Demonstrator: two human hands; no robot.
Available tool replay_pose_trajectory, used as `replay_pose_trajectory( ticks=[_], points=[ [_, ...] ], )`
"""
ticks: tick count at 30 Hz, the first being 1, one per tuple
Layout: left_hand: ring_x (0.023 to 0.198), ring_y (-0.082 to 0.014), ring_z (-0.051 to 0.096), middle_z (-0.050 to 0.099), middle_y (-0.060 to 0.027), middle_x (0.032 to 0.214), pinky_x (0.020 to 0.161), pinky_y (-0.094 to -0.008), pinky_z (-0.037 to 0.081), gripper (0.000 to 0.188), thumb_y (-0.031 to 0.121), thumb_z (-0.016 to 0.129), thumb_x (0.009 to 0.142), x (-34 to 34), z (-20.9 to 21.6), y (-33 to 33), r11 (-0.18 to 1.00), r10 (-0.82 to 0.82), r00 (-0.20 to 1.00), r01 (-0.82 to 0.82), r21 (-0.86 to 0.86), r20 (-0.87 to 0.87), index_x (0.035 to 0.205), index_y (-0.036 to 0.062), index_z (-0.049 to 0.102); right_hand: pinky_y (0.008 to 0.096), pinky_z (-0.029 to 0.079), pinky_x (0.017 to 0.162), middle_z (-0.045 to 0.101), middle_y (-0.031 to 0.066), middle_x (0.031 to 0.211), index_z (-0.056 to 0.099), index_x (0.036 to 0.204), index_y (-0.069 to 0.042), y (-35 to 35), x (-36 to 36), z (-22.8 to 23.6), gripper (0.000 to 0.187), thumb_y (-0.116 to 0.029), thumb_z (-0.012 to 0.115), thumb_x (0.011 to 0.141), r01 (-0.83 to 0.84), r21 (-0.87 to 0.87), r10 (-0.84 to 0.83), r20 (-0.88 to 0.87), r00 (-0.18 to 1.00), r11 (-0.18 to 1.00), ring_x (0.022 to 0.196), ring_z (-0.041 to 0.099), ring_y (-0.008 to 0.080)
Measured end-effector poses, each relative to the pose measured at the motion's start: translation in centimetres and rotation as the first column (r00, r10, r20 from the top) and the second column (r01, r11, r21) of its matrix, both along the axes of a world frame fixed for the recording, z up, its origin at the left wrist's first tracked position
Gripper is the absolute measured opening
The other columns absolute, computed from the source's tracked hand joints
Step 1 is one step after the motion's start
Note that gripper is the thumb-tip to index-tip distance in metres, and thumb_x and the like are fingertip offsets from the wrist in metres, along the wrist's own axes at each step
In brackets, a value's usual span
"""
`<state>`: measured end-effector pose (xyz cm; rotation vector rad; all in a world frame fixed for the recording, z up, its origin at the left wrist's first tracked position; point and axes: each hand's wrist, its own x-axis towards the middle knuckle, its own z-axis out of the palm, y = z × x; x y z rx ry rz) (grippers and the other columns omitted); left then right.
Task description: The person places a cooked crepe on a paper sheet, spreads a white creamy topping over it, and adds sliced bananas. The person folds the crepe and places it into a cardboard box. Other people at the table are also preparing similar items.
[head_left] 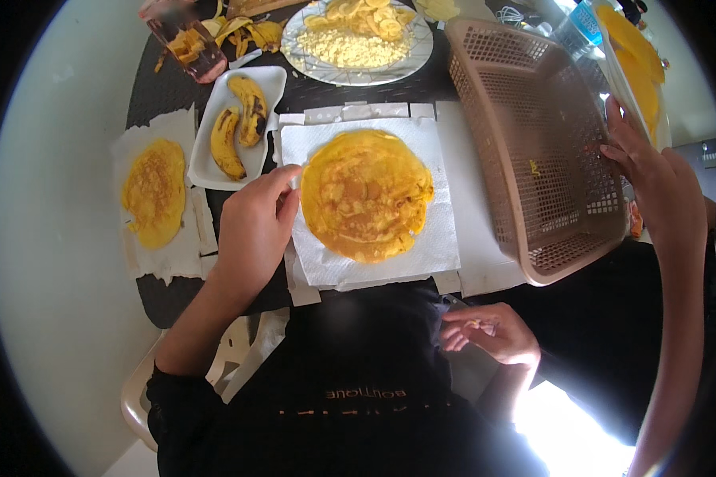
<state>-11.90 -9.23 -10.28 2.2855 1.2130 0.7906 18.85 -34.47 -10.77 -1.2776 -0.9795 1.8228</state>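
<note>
A round golden pancake (pixel 366 195) lies flat on a white paper towel (pixel 437 238) in front of me. At its left edge is my left hand (pixel 254 219); the index fingertip reaches the pancake's rim and the thumb stands apart, over the towel. My right hand (pixel 497 330) is low by my lap, fingers curled in; whether they hold something small I cannot make out. Another person's hand (pixel 648 163) at the right grips the edge of a plate (pixel 620 87) bearing yellow-orange pancakes (pixel 636 60). Left of my left hand, another pancake (pixel 155 195) rests on paper.
A brown plastic basket (pixel 517 199) stands right of the towel. A white foam tray (pixel 207 171) holds two ripe bananas (pixel 239 127). At the back are a plate (pixel 294 60) of sliced and chopped pieces, a clear cup (pixel 191 48) and banana peels (pixel 262 33).
</note>
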Motion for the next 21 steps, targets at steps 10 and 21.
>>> replay_pose_trajectory(
  ticks=[10, 21],
  points=[
    [0.074, -0.0181, 0.073, 0.075, -0.0131, 0.089, 0.066, -0.0304, 0.057, 0.029, 0.0, 0.075, 0.092, 0.1, 0.5, 0.6, 0.996, -0.044, 0.999, 0.046, -0.072, 0.026, 0.121, -0.0001, 0.071, 0.0335, 0.062, 0.091, 0.075, 0.0163, 0.117, 0.062, 0.141, -0.001, 2.9, -2.7, 4.0, 0.053, 0.016, 0.068, 0.091, 0.128, 0.38, -0.132, -0.015, 0.991, 0.916, 0.105, 0.075, 0.0235],
    [0.097, -0.0289, 0.07, 0.068, -0.0139, 0.112, 0.082, -0.038, 0.058, 0.029, 0.003, 0.08, 0.081, 0.5, 2.6, 0.0, 0.934, -0.204, 0.973, 0.226, 0.278, -0.105, 0.11, 0.0014, 0.074, 0.0435, 0.059, 0.089, 0.07, 0.0166, 0.115, 0.072, 0.113, -0.003, 11.1, -6.5, 5.3, 0.032, 0.002, 0.077, 0.082, -0.27, 0.727, -0.462, 0.633, 0.622, 0.632, 0.106, 0.069, 0.037]
  ],
)
